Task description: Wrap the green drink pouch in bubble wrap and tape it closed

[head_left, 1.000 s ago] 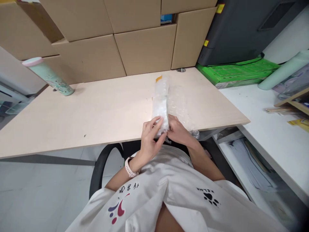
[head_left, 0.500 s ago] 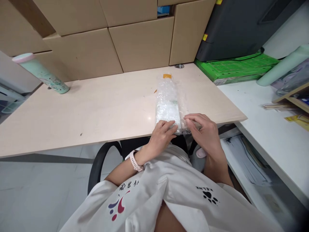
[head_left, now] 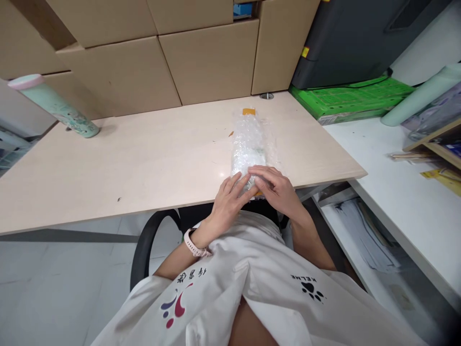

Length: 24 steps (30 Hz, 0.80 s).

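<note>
A clear bubble-wrap sleeve (head_left: 248, 134) lies lengthwise on the wooden table, with something pale inside its near half. Orange tape marks its far end, and a small orange bit shows under my fingers at the near end. My left hand (head_left: 230, 198), wearing a pink watch band on the wrist, rests on the near left part with fingers spread. From the right, my right hand (head_left: 276, 190) lies over the near part, fingers stretched out and close to the left fingertips. Both hands cover the near end of the wrap.
Cardboard boxes (head_left: 211, 65) line the table's back. A mint tumbler with a pink lid (head_left: 59, 106) stands at the left. Right of the table (head_left: 162, 158) are a green crate (head_left: 355, 98), a dark case (head_left: 345, 43) and a white side desk (head_left: 399, 187).
My right hand has moved left from the wrap's right edge onto its top, beside my left hand. The left fingers have spread and shifted slightly left.
</note>
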Motion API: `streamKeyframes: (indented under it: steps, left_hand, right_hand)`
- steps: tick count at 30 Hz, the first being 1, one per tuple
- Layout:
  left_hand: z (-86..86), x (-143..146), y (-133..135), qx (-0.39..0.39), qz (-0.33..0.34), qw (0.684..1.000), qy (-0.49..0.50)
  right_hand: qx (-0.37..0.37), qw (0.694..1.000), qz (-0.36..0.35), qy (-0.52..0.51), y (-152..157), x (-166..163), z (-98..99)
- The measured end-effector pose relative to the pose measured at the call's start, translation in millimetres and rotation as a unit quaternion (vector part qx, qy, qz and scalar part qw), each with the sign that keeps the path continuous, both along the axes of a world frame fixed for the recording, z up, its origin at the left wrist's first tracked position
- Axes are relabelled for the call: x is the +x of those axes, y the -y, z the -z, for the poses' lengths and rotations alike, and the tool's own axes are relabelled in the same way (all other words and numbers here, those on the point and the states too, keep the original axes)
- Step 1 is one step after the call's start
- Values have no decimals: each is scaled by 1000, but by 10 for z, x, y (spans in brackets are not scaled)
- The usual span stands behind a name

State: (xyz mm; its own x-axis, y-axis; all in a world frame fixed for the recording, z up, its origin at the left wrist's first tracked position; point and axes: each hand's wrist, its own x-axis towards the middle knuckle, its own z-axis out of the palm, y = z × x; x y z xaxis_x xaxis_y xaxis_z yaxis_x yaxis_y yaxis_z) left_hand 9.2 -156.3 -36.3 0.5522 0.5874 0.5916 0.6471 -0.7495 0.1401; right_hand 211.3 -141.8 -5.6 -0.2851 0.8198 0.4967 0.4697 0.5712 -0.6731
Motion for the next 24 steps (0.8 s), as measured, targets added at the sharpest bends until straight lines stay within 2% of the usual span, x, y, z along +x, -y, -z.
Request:
streamKeyframes:
  steps: [4,7,9,11,12,13,14,16,18,20,21,22,24]
  left_hand:
    - [-42,-28,-75,18,41,996,74]
    - [-127,-79,-15,19,59,994,88]
    - [-167,-126,81,17,65,993,95]
    - [-181,-171,184,13,67,991,113]
    - [-178,-189,227,9,67,990,125]
    - [-170,-204,262,4,66,988,138]
    - [-159,-213,286,-2,62,987,149]
    - [-136,-221,308,-16,56,983,173]
    - [-118,-219,305,-28,55,979,194]
    - [-110,-218,297,-35,56,977,204]
    - [-110,-220,294,-35,57,977,202]
    - [-111,-225,294,-33,57,978,196]
    - [-117,-247,300,-30,62,981,179]
  right_hand:
    - [-17,999,-26,25,78,-38,-71]
    - [-56,998,-42,11,195,14,-134]
    - [-83,995,30,-45,287,152,-156]
    - [-102,975,177,-82,370,375,-159]
    - [-111,960,248,-68,401,503,-155]
    - [-140,951,274,-12,420,627,-148]
    - [-185,948,252,64,426,733,-138]
    - [-263,939,176,134,397,847,-100]
    - [-351,925,68,132,321,797,-20]
    - [-414,909,-25,48,231,620,109]
    - [-409,911,-40,-40,197,514,186]
    - [-392,911,-37,-124,178,414,264]
    - [-362,912,-18,-191,196,272,406]
